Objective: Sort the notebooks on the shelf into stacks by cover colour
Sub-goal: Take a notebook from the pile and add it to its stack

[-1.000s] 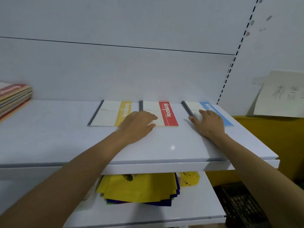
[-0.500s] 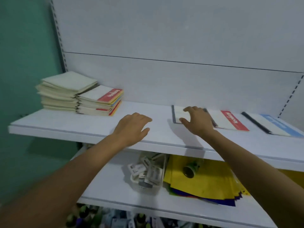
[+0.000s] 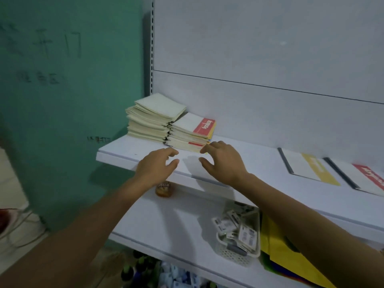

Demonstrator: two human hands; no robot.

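The left hand [image 3: 154,167] and right hand [image 3: 224,163] hung empty, fingers loosely spread, over the front edge of the shelf [image 3: 260,155]. The right fingertips [image 3: 206,148] lay at the near corner of the red-topped notebook stack [image 3: 190,133], contact unclear; the left hand was just short of it.

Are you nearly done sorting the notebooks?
Not nearly. One yellow notebook and one red notebook lie side by side as starters. The left hand and right hand are empty, reaching toward the mixed pile. That pile and the cream pile beside it wait.

head view, angled down (close) at shelf [image 3: 259,163]
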